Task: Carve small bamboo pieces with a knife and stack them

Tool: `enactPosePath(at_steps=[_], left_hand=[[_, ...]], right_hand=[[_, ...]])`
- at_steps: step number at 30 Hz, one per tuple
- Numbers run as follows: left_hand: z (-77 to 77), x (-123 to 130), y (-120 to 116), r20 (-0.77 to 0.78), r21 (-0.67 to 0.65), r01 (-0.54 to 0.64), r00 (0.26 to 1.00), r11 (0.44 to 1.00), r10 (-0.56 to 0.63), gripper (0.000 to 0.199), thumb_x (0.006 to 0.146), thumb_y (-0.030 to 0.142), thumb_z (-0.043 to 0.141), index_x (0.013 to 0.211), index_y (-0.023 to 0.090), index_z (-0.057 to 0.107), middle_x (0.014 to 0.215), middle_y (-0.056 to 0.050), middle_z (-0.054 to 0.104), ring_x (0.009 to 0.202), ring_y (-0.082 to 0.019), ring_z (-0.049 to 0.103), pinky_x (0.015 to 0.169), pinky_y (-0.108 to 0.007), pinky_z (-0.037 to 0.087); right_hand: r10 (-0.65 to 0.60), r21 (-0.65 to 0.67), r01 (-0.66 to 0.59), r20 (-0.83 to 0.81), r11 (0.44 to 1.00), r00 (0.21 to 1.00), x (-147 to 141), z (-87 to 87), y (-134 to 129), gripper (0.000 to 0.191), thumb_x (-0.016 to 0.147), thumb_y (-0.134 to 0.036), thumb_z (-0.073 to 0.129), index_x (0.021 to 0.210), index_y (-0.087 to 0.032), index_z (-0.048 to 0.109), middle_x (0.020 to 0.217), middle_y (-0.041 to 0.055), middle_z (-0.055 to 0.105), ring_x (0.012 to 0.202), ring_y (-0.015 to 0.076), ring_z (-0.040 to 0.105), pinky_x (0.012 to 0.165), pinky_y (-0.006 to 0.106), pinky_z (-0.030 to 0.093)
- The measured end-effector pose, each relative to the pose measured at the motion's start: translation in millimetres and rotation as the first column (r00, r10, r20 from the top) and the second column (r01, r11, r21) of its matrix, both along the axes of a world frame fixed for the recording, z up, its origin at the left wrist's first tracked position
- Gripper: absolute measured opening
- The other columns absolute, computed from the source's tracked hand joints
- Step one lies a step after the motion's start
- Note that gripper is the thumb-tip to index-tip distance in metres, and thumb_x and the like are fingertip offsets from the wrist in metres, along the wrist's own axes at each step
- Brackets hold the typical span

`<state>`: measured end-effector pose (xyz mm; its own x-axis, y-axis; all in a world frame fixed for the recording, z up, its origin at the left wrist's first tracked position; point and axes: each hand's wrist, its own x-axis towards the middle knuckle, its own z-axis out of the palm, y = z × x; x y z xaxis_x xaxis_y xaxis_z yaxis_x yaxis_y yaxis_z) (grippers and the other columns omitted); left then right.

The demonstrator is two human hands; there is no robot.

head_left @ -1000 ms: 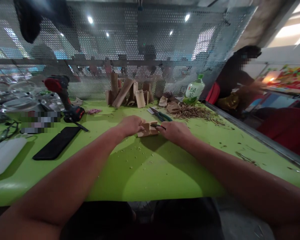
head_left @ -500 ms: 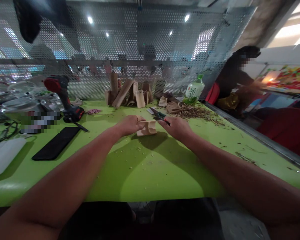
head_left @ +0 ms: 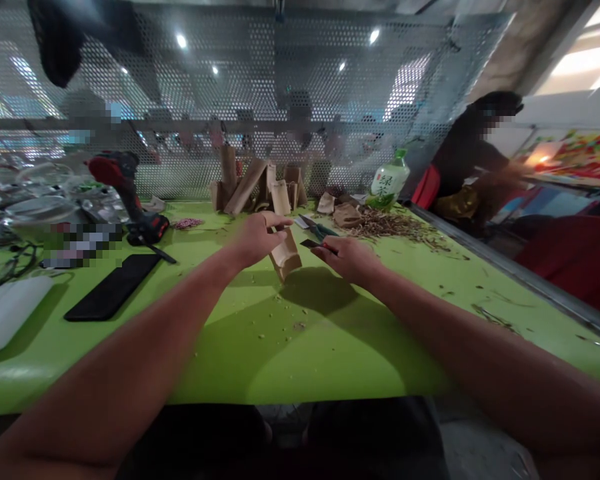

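Note:
My left hand (head_left: 257, 240) is closed on a pale carved piece of wood (head_left: 286, 257), which it holds tilted above the green tabletop (head_left: 290, 360). Its fingers lie over the top end of the piece. Closed round the handle of a small knife (head_left: 310, 244), my right hand (head_left: 351, 259) is just to the right; the dark blade points left towards the wood, with a gap between them. Behind my right hand lies a cutting tool with green handles (head_left: 321, 231). Small pale chips (head_left: 280, 317) are scattered beneath the wood.
Several wood pieces (head_left: 245, 187) stand against the perforated metal screen (head_left: 260, 73). A green-capped bottle (head_left: 389, 180) and brown shavings (head_left: 395, 223) are at the back right. To the left are a cordless drill (head_left: 150, 227) and a flat black object (head_left: 113, 287). Beyond the right edge sits a person (head_left: 470, 147).
The wood piece has been turned and tipped in my left hand, its lower end now pointing down. My right hand has shifted slightly left and down, and more of the blade shows.

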<state>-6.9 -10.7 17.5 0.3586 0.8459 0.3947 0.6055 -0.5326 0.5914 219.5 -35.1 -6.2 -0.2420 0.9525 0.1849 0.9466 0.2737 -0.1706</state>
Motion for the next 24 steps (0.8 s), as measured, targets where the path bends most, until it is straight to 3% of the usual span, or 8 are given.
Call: enactPosePath(at_steps=[3,7,12,15,20,24], left_hand=[[2.1,6.4,-6.5,0.004,0.002,-0.034,0.999,0.999,0.034,0.032,0.08,0.02,0.059,0.108,0.015,0.073,0.115,-0.011,0.071,0.101,-0.021,0.064,0.088,-0.032,0.051],[-2.7,18.8,-12.5,0.099,-0.048,-0.041,0.994,0.998,0.046,0.024,0.081,0.019,0.056,0.099,0.012,0.071,0.102,-0.009,0.072,0.093,-0.018,0.064,0.084,-0.03,0.051],[-16.2,27.3,-11.3,0.309,-0.265,0.144,0.949,0.953,-0.057,0.019,0.09,0.026,0.046,0.101,0.015,0.057,0.105,-0.009,0.069,0.089,-0.015,0.064,0.079,-0.028,0.053],[-21.3,29.0,-9.5,0.452,-0.358,0.236,0.89,0.903,-0.053,0.022,0.094,0.035,0.042,0.102,0.017,0.052,0.096,-0.008,0.068,0.074,-0.014,0.061,0.067,-0.028,0.052],[-21.4,32.4,-11.0,0.56,-0.37,0.254,0.828,0.894,-0.004,0.02,0.091,0.034,0.047,0.087,0.017,0.057,0.078,-0.004,0.063,0.062,-0.012,0.055,0.058,-0.025,0.047],[-22.0,32.7,-9.8,0.647,-0.343,0.251,0.761,0.905,0.035,0.022,0.088,0.03,0.049,0.074,0.016,0.057,0.073,-0.005,0.06,0.063,-0.013,0.055,0.062,-0.026,0.047]], right_hand=[[0.045,-0.054,-0.043,0.044,0.998,0.998,-8.3,2.1,-7.1,0.047,0.096,-0.057,0.037,0.093,-0.022,0.067,0.075,0.0058,0.066,0.058,0.0159,0.05,0.052,0.027,0.026],[0.056,-0.027,-0.053,0.1,0.998,0.993,-13.5,-1.4,-10.3,0.052,0.095,-0.061,0.035,0.095,-0.022,0.069,0.076,0.0076,0.069,0.059,0.0177,0.054,0.052,0.028,0.027],[0.048,-0.017,-0.047,0.123,0.999,0.991,-12.6,-7.7,-7.8,0.058,0.096,-0.063,0.028,0.097,-0.023,0.071,0.077,0.0083,0.07,0.059,0.0186,0.056,0.053,0.029,0.032],[0.042,-0.054,-0.036,0.12,0.998,0.992,-13.7,-9.7,-6.8,0.061,0.096,-0.065,0.026,0.101,-0.025,0.071,0.076,0.0074,0.07,0.056,0.0175,0.056,0.054,0.029,0.034],[0.025,-0.128,-0.016,0.069,0.992,0.997,-17.7,-6.4,-8.6,0.062,0.095,-0.066,0.026,0.104,-0.024,0.071,0.079,0.0073,0.07,0.056,0.0162,0.055,0.055,0.029,0.037],[0.056,-0.073,-0.049,0.104,0.996,0.993,-22.4,-2.0,-13.5,0.055,0.096,-0.062,0.033,0.104,-0.022,0.07,0.078,0.0074,0.07,0.057,0.0161,0.056,0.052,0.027,0.035]])
